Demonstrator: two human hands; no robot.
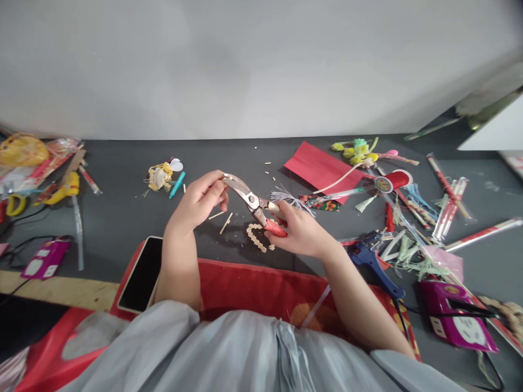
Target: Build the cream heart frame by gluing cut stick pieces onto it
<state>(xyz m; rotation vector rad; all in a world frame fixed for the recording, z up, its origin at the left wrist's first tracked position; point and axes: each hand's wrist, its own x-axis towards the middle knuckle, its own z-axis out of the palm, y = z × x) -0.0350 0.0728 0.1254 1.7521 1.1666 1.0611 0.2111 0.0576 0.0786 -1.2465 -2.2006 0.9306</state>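
1. Right hand (300, 228): fingers closed around the handles of the cutters (252, 202), which are held above the bench (229, 155), blades slanting up toward the left hand (204, 198).
2. Left hand: thumb and fingers bent, fingertips at the blade tip. Cannot tell whether something small is pinched there, nor how far the blades are parted.
3. Handling, my judgement: left fingertips sit very near the cutting edges; best kept to the side before any squeeze. A firm grip low on the handles should give steadier control.
4. Below the hands: thin sticks (226, 223) and a curved string of pale pieces (255, 242), lying near the red handle. Small crumbs around them; cutting low over the bench would probably scatter less.
5. Bench: dark top, crowded at both ends. Beyond the right hand, red paper (318, 166), a spool of red thread (398, 181) and a blue glue gun (373, 267); a purple box (460, 316) farther right.
6. Left side: teal pen (177, 185) beside a yellow bundle (159, 177); yellow-handled scissors (16, 204) well apart.
7. Room: plain grey wall (204, 71) behind the bench. Red cloth (241, 283) along the near edge, phone (141, 275) by the left forearm.
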